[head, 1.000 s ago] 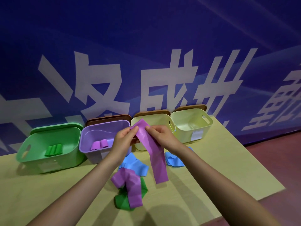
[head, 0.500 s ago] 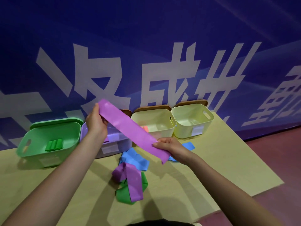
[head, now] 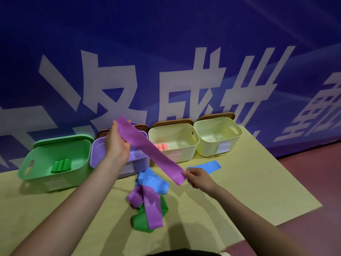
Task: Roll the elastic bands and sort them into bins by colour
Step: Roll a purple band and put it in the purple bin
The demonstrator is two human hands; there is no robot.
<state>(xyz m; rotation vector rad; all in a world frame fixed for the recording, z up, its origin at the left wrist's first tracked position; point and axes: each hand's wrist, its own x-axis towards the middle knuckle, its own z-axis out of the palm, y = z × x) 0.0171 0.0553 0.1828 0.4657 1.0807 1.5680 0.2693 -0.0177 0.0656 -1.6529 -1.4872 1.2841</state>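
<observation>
A purple elastic band (head: 149, 149) is stretched flat in the air between my hands. My left hand (head: 116, 143) grips its upper end above the purple bin (head: 96, 150). My right hand (head: 198, 177) pinches its lower end above the table. Loose bands lie on the table below: a purple one (head: 147, 202), a green one (head: 142, 219), a blue one (head: 152, 180) and another blue one (head: 206, 166). The green bin (head: 36, 161) holds green rolls (head: 60, 165). Pink rolls (head: 162, 146) lie in the pale yellow bin (head: 186, 150).
A second pale yellow bin (head: 217, 145) stands at the right end of the row. All bins sit along a blue wall banner with white characters. The yellow-green table (head: 258, 191) ends at the right over a dark red floor.
The band hung folded between both hands near the bins a second ago. My left hand rose up-left and my right hand moved down-right, pulling it out straight. It has stayed stretched since.
</observation>
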